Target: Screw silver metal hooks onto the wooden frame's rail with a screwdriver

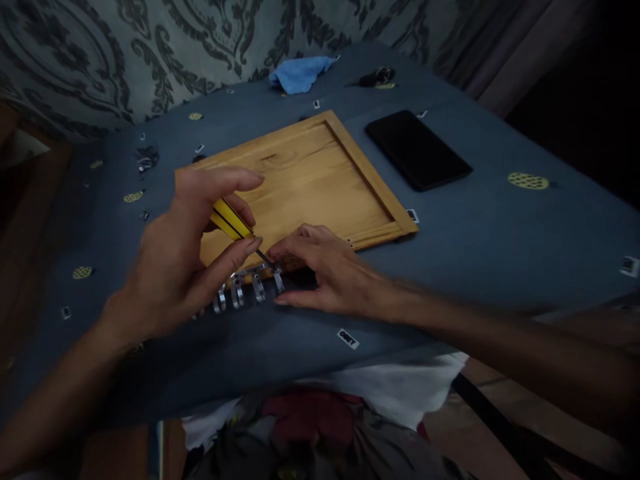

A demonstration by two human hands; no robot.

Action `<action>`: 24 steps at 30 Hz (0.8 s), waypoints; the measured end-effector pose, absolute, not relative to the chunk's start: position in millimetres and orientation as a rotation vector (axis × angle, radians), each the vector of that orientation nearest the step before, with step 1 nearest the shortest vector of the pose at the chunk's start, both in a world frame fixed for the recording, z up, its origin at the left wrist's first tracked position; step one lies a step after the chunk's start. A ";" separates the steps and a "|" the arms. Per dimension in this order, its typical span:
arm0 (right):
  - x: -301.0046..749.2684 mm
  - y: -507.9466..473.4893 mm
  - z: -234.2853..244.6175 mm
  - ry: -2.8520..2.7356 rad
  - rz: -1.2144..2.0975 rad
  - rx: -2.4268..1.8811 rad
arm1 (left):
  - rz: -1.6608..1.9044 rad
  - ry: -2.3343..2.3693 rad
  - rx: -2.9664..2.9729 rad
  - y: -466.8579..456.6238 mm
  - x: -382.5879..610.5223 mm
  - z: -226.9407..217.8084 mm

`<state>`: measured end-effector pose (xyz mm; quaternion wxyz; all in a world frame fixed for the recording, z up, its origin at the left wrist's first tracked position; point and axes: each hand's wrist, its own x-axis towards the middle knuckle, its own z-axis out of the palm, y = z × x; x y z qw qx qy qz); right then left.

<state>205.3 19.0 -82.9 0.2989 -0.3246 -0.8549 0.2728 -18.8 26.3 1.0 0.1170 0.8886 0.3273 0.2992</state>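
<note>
My left hand (180,257) is closed around a yellow-handled screwdriver (231,221), whose dark tip points down at the near edge of a wooden board (305,177). Along that edge sits a row of metal hooks (247,288). My right hand (320,267) lies on the board's near edge beside the screwdriver tip, fingers curled and pinched against the hook strip. The board lies flat on a blue patterned cloth (480,240).
A black phone (417,149) lies right of the board. A crumpled blue rag (299,72) and a dark small object (376,77) sit at the far edge. Small metal parts (146,160) lie to the left. A patterned curtain hangs behind.
</note>
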 end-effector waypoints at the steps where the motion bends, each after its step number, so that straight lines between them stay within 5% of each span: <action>1: 205.2 18.9 -82.3 -2.271 0.721 -0.873 | 0.902 0.967 2.672 26.3 -18.1 0.8; 15: 205.6 19.0 -85.6 -2.267 0.725 -0.856 | 0.772 1.006 2.565 20.9 -22.4 3.8; 24: 206.9 18.8 -87.7 -2.225 0.722 -0.831 | 1.028 0.930 2.378 30.9 -23.2 18.3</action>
